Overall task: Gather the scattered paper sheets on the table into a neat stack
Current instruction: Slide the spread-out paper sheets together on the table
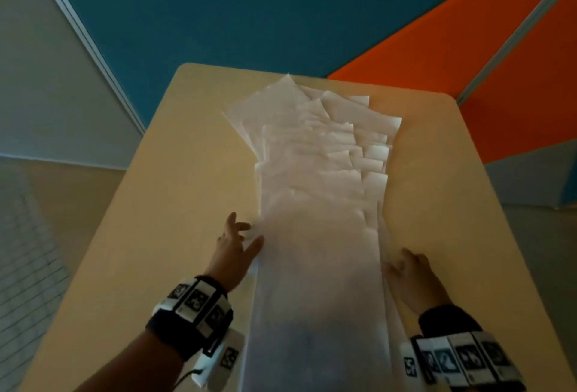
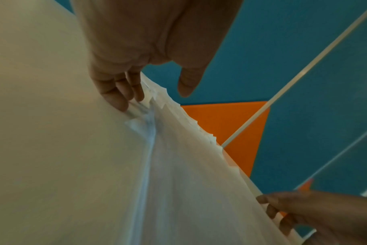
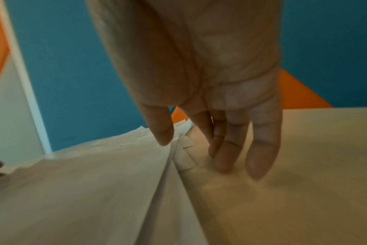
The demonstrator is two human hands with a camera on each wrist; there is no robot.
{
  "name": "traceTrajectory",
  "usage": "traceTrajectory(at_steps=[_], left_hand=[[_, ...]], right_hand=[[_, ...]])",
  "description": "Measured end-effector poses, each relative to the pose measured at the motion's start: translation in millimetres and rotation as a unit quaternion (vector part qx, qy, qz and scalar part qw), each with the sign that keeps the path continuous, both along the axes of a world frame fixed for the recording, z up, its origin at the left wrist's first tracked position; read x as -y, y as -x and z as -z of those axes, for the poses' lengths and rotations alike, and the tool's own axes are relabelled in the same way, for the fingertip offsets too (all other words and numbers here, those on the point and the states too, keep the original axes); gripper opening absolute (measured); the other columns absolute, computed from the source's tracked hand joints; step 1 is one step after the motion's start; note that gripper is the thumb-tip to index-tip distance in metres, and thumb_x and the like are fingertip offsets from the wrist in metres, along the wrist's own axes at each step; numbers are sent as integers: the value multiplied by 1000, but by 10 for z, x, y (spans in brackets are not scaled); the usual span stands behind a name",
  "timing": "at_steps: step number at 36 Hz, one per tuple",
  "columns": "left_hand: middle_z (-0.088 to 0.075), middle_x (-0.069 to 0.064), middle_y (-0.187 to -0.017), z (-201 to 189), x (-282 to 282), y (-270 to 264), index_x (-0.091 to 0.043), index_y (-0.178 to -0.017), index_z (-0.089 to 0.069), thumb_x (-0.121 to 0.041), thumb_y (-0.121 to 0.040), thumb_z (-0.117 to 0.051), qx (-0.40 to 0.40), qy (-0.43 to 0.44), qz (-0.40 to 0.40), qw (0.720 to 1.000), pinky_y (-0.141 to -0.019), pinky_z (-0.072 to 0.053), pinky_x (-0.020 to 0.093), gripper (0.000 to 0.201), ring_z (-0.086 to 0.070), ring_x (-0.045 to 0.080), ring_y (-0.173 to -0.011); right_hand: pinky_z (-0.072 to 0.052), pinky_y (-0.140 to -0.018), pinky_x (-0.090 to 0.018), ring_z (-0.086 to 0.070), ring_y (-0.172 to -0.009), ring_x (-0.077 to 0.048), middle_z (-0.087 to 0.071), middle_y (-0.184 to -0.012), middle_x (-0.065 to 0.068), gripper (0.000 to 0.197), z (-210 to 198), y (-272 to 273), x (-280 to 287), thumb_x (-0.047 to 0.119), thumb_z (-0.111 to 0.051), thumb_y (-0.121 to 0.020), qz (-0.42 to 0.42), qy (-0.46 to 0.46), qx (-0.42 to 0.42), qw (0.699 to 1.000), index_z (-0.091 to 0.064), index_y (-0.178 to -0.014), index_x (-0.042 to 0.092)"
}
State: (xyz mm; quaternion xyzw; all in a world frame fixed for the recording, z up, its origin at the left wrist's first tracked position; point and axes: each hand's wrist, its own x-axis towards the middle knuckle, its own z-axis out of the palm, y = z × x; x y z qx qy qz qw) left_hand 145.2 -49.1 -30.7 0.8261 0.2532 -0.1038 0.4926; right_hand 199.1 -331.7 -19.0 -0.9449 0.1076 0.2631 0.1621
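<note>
Several white paper sheets point(image 1: 318, 191) lie overlapped in a long, fanned-out row down the middle of the beige table point(image 1: 175, 173), from the far edge to the near edge. My left hand point(image 1: 240, 235) sits at the row's left edge with fingers extended; in the left wrist view its fingertips point(image 2: 124, 97) touch the paper edges point(image 2: 149, 106) on the table. My right hand point(image 1: 402, 263) is at the right edge; in the right wrist view its fingers point(image 3: 226, 149) are straight, tips on the table beside the sheets point(image 3: 94, 182), thumb over the paper edge.
Blue point(image 1: 249, 10) and orange point(image 1: 468, 57) partition panels stand behind the table. Bare tabletop shows on both sides of the paper row. A tiled floor point(image 1: 28, 266) lies to the left of the table.
</note>
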Motion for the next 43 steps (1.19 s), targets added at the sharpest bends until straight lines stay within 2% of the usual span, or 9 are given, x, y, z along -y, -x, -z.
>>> traceTrajectory(at_steps=[3, 9, 13, 16, 20, 25, 29, 32, 43], left_hand=[[-41, 10, -143, 8, 86, 273, -6, -147, -2, -26, -90, -54, -18, -24, 42, 999, -108, -37, 43, 79, -44, 31, -125], [-26, 5, -155, -46, 385, 329, -6, -147, 6, -27, -91, -53, -8, 11, 52, 999, -112, -29, 37, 83, -31, 24, -139], [-32, 9, -152, -66, 350, 456, -6, -147, 2, -28, -88, -57, -5, 2, 19, 1000, -111, -31, 39, 86, -35, 27, -137], [-35, 9, -149, -86, 282, 730, -7, -147, -4, -36, -78, -68, -29, -49, 91, 994, -109, -37, 47, 98, -39, 29, -132], [-15, 9, -156, -103, 313, 1086, -8, -148, -2, -45, -72, -71, -56, -143, 245, 957, -118, -25, 41, 108, -23, 27, -140], [-2, 10, -157, -94, 281, 1200, -10, -147, 8, -47, -69, -73, -52, -160, 282, 944, -119, -19, 42, 118, -15, 30, -143], [16, 9, -156, -60, 204, 1328, -16, -144, 20, -50, -62, -77, -45, -204, 382, 900, -119, -14, 44, 131, 3, 27, -146], [20, 10, -156, 20, 223, 1421, -19, -140, 26, -56, -62, -73, -37, -248, 427, 869, -120, -7, 42, 132, 11, 26, -146], [11, 11, -158, -13, 284, 1344, -8, -147, 11, -40, -73, -68, -4, -219, 347, 912, -119, -14, 34, 112, 0, 26, -147]], right_hand=[[-43, -90, -39, -51, -112, -39, -39, -130, -24, 53, -20, 315, 46, 31, -46, -93, -28, 8, -35, 999, -31, -133, 1], [-27, -111, -39, -32, -134, -34, -27, -147, -21, 68, 15, 546, -129, 34, -47, -93, -58, -25, -3, 998, -17, -145, 3], [-38, -98, -42, -45, -120, -40, -37, -136, -25, 58, -54, 589, 19, 31, -51, -91, -18, -51, 3, 999, -30, -137, 2], [-42, -90, -40, -49, -113, -38, -36, -131, -21, 58, -83, 767, 185, 33, -56, -88, -65, -30, -34, 997, -32, -131, 3], [-39, -103, -41, -43, -123, -35, -35, -133, -17, 72, -37, 1058, 185, 30, -63, -83, -128, -72, -15, 989, -24, -141, 10], [-31, -112, -42, -32, -134, -33, -29, -144, -14, 89, -75, 1126, 190, 34, -67, -80, -144, -133, 23, 980, -13, -146, 14], [-18, -117, -42, -7, -144, -31, 1, -157, -8, 117, -140, 1263, 270, 39, -74, -71, -242, -62, -48, 967, 11, -147, 15], [-23, -116, -42, -1, -144, -29, 10, -158, -6, 130, -79, 1427, 295, 49, -75, -64, -308, -5, -55, 950, 24, -144, 22], [-27, -112, -32, -15, -142, -26, -4, -158, -7, 99, -2, 1425, 222, 38, -60, -82, -271, -47, 38, 961, 12, -147, 21]])
